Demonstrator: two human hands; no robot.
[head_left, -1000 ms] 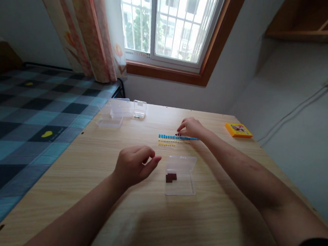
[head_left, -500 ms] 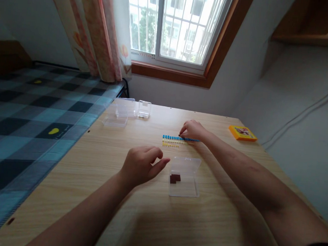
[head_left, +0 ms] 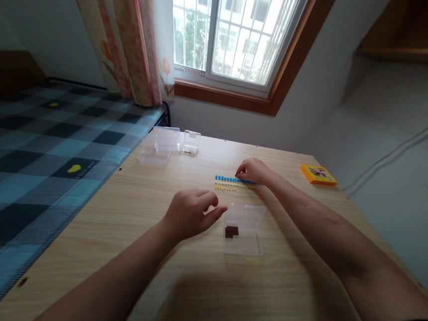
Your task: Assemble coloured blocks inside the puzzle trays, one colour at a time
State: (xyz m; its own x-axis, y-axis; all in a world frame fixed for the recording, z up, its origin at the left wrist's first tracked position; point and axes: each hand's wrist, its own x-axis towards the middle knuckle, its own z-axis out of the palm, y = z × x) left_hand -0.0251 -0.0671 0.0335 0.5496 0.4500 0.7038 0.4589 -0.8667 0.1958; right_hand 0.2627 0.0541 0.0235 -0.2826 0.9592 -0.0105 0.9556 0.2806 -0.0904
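Lower centre: the open clear box (head_left: pixel 246 244) holds maroon pieces (head_left: pixel 231 231) at its left. The left hand (head_left: pixel 193 212), fingers loosely curled around nothing, has edged right, thumb tip now at the lid's (head_left: pixel 246 214) left edge. Centre: blue pieces (head_left: pixel 219 178) and yellow pieces (head_left: pixel 216 186) in rows. Beyond, the right hand (head_left: pixel 254 170) remains, a dark piece (head_left: pixel 236 176) at its fingertips; grip undetermined. Work apparently stays at the rows.

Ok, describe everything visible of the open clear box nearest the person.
The clear box looks like plastic: a shallow rectangular tray with its lid tilted up at the far side. It sits on the wood-grain table, just right of the left hand; whether the thumb touches the lid is unclear. Dark brown pieces lie in its left part.
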